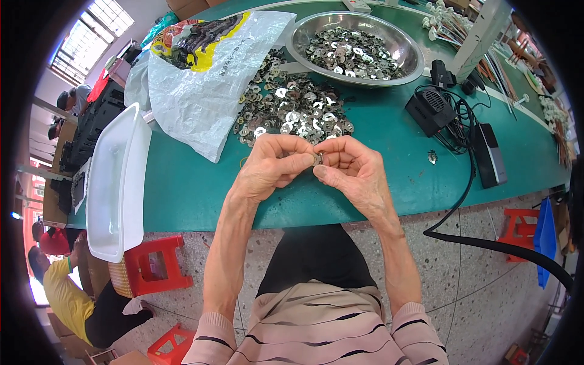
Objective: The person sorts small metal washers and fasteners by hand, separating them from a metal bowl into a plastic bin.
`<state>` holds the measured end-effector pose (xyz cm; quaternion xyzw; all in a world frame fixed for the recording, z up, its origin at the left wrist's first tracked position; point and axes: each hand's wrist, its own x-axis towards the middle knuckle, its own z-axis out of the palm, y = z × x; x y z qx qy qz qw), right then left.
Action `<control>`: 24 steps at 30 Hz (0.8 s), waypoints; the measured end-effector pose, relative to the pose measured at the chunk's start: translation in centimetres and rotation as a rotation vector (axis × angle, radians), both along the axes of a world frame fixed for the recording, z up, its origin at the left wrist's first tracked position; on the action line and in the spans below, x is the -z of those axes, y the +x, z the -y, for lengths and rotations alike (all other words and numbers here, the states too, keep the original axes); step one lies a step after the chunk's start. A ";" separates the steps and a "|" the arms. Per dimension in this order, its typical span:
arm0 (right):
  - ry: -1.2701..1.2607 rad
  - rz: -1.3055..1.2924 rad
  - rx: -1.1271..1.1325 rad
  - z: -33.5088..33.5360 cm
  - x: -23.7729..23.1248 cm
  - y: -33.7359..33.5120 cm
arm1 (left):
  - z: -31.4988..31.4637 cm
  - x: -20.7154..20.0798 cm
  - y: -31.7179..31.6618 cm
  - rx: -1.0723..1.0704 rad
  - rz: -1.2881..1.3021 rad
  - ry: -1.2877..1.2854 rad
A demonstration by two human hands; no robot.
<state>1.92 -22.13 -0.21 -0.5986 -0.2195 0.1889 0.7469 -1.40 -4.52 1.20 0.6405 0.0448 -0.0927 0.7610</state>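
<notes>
Over the near part of the green table, my left hand (274, 165) and my right hand (354, 173) meet fingertip to fingertip. Between them is a small shiny metal piece (318, 159), pinched by the thumb and fingers of both hands. Its exact shape is mostly covered by my fingertips. Just beyond my hands lies a loose pile of small flat metal pieces (298, 109), silvery and roughly round, some with notches. Behind the pile, a wide steel bowl (416, 58) holds many more of the same kind.
A white woven sack (194, 103) lies left of the pile. A white plastic tub (115, 182) sits at the table's left edge. To the right are a black box-shaped device (430, 111), tangled cables and one loose metal piece (432, 157). A person in yellow (67, 295) sits at the left.
</notes>
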 end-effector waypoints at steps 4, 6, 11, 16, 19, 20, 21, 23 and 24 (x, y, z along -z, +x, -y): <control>0.002 0.031 0.001 -0.1 0.0 -0.1 | -0.3 0.1 0.2 0.035 -0.038 -0.091; -0.009 0.046 0.015 -0.2 0.0 -0.2 | -0.5 0.2 0.1 0.042 -0.050 -0.105; -0.091 0.091 0.033 -0.1 0.0 -0.2 | -0.6 0.1 0.1 0.059 -0.078 -0.124; -0.101 0.135 0.058 -0.3 0.3 -0.2 | -0.9 0.0 0.1 0.080 -0.110 -0.133; -0.111 0.168 0.058 -0.4 0.2 -0.2 | -1.1 0.0 0.0 0.092 -0.118 -0.141; -0.126 0.189 0.056 -0.4 0.2 -0.2 | -1.1 0.0 0.0 0.090 -0.118 -0.142; -0.128 0.187 0.057 -0.4 0.2 -0.2 | -1.1 0.1 0.1 0.091 -0.121 -0.146; -0.128 0.206 0.062 -0.3 0.1 -0.2 | -1.1 0.1 0.0 0.092 -0.125 -0.151; -0.128 0.206 0.063 -0.3 0.1 -0.2 | -1.0 -0.1 0.1 0.093 -0.116 -0.147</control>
